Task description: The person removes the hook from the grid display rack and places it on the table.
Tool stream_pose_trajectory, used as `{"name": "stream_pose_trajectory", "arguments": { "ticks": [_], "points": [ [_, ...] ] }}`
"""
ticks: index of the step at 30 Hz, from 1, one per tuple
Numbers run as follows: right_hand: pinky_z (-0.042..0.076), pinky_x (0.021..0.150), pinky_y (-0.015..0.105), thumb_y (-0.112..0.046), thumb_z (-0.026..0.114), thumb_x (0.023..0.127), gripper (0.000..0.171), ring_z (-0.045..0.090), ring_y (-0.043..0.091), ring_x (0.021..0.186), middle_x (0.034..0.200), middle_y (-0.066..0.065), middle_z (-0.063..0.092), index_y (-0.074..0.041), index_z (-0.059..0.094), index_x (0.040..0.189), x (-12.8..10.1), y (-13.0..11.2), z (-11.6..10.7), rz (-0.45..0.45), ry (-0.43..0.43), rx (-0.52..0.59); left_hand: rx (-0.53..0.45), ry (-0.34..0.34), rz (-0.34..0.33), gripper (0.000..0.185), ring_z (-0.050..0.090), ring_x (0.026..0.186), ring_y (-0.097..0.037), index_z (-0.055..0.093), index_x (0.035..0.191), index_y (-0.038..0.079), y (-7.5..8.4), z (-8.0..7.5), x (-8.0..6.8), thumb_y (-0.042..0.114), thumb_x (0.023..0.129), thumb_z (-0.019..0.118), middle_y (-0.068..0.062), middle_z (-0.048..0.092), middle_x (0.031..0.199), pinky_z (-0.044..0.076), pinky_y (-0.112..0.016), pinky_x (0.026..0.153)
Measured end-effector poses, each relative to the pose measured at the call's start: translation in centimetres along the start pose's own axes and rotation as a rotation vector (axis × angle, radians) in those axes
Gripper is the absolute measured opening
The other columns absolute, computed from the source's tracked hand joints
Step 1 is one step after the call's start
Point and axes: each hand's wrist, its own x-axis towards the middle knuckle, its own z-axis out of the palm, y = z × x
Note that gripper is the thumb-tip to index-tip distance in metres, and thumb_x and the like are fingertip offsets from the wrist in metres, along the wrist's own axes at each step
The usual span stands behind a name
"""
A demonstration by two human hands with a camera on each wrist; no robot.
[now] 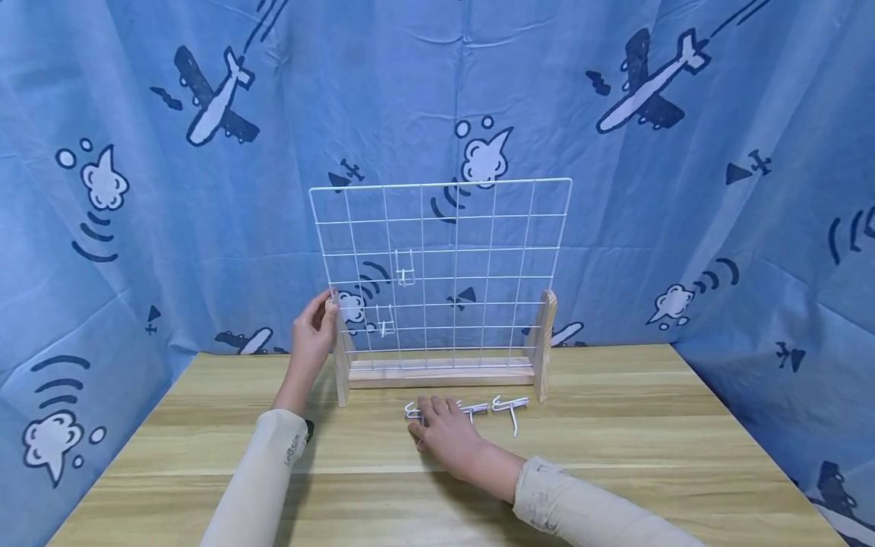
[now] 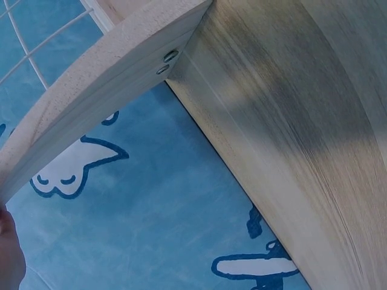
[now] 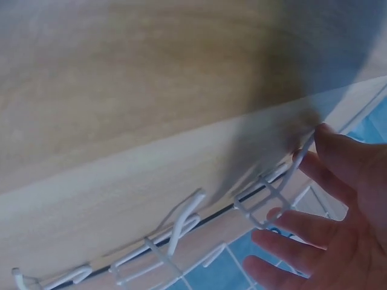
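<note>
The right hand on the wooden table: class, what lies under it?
White wire hooks lie on the table; the right hand covers part of one, so its shape there is hidden.

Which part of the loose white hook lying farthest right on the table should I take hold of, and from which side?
Pinch the hook by its long straight stem, which points toward the table's near edge, coming from above. It lies flat and clear of the right hand, so the stem likely gives the easiest hold.
</note>
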Motion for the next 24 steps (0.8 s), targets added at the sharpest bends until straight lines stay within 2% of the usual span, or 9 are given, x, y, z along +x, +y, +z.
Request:
{"name": "stream_pose_trajectory", "arguments": {
  "ticks": [9,16,24],
  "points": [
    [0.053,0.093,0.041,-0.035,0.066,0.089,0.033,0.059,0.03,0.113,0.129,0.015,0.058,-0.02,0.07,0.118,-0.2,0.6,-1.2,0.02,0.012,0.07,0.001,0.004,0.004,0.041,0.052,0.121,-0.025,0.047,0.14,0.004,-0.1,0.0,0.1,0.014,0.101,0.05,-0.017,0.054,0.135,0.045,-0.032,0.102],
    [0.057,0.07,0.033,-0.022,0.073,0.084,0.016,0.064,0.022,0.088,0.098,0.008,0.068,-0.014,0.074,0.097,0.5,1.9,-1.2,0.049,0.21,0.179,-0.016,0.006,0.001,0.04,0.052,0.12,-0.024,0.047,0.14,0.004,-0.1,-0.1,0.0,0.013,0.101,0.049,-0.017,0.053,0.134,0.045,-0.028,0.101],
    [0.056,0.07,0.035,-0.011,0.071,0.086,0.007,0.065,0.021,0.082,0.088,0.005,0.069,-0.006,0.071,0.091,1.4,3.5,-2.5,0.056,0.373,0.343,-0.007,0.012,0.019,0.039,0.054,0.116,-0.025,0.049,0.139,0.002,-0.3,0.0,0.2,0.012,0.1,0.05,-0.018,0.055,0.132,0.046,-0.014,0.093]
  ]
}}
